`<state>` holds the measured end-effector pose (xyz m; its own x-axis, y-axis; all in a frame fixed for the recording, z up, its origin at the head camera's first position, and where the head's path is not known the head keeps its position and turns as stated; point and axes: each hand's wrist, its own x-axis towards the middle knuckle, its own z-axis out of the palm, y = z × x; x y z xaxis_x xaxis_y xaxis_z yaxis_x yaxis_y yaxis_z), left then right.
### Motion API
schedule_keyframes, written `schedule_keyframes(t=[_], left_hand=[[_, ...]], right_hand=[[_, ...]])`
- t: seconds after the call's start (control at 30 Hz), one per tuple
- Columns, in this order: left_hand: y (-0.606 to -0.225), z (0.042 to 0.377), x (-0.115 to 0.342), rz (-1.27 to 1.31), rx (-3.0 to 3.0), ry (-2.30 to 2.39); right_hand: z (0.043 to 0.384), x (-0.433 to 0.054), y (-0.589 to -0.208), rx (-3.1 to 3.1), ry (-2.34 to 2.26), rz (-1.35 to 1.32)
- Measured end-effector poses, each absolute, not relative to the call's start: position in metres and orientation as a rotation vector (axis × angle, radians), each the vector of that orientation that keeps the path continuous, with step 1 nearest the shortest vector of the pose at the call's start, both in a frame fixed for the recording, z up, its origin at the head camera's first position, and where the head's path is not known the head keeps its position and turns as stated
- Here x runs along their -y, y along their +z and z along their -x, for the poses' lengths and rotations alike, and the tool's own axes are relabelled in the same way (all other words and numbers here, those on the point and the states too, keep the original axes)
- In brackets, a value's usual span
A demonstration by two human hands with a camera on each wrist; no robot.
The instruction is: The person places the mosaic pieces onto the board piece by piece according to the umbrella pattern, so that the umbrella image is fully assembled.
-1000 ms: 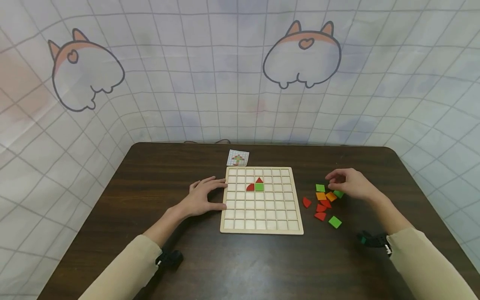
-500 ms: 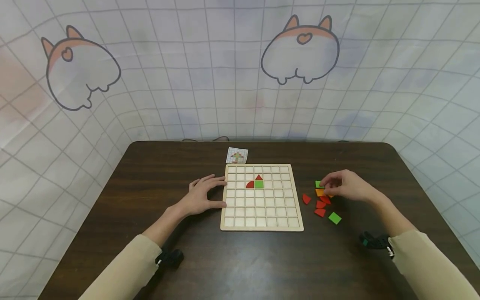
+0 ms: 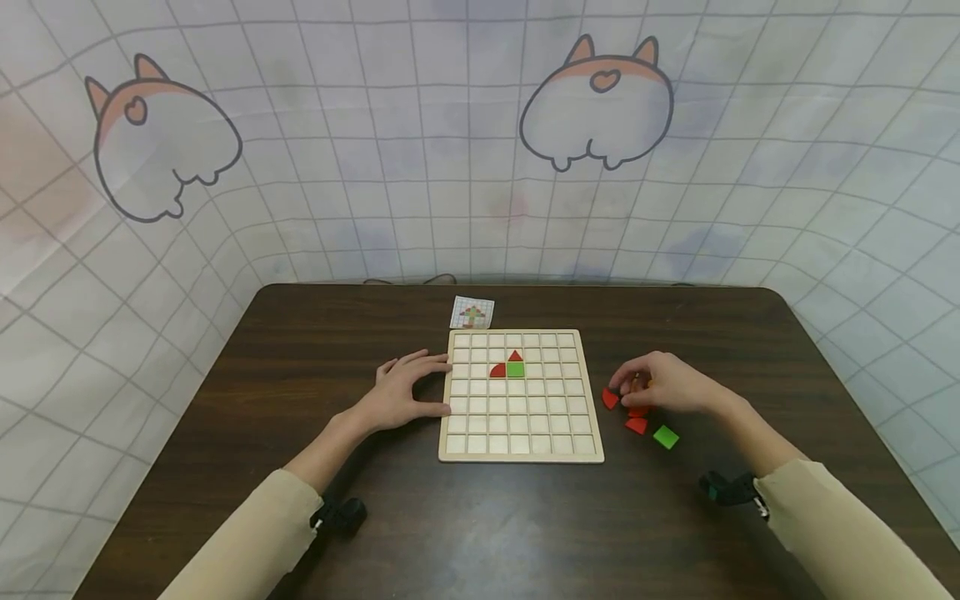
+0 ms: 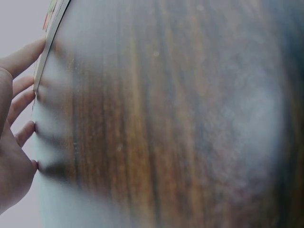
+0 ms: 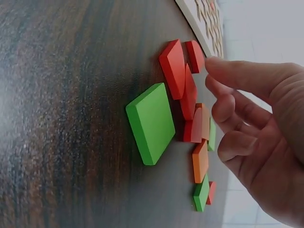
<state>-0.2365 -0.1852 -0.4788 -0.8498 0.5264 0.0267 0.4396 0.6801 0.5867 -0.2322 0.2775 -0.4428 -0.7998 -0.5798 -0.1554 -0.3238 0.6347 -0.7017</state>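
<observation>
A wooden grid board (image 3: 520, 457) lies flat in the middle of the table. On it sit a red triangle (image 3: 515, 356), a green square (image 3: 516, 369) and a red quarter-circle (image 3: 498, 371). My left hand (image 3: 397, 396) rests against the board's left edge, thumb and fingers spread. My right hand (image 3: 667, 385) hovers over loose pieces right of the board, fingers loosely bent. In the right wrist view, its thumb tip is close to a red quarter-circle piece (image 5: 194, 56), with nothing seen held. A green square (image 5: 152, 124) lies nearer the wrist; the hand hides several pieces from the head view.
A small pattern card (image 3: 472, 312) lies behind the board's upper left corner. Orange (image 5: 200, 161), green (image 5: 201, 194) and more red pieces (image 5: 173, 69) lie clustered under the right hand. A patterned cloth (image 3: 450, 167) hangs behind the table.
My right hand has moved left and toward me across the loose pieces, from the far green ones to the red ones beside the board. The left hand stays at the board's edge.
</observation>
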Motion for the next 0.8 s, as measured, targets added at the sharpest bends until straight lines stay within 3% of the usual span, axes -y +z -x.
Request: schedule_keyframes(t=[0.8], left_hand=[[-0.479, 0.237, 0.187, -0.801, -2.739, 0.917]], right_hand=[[0.221, -0.293, -0.445, -2.34, -0.847, 0.84]])
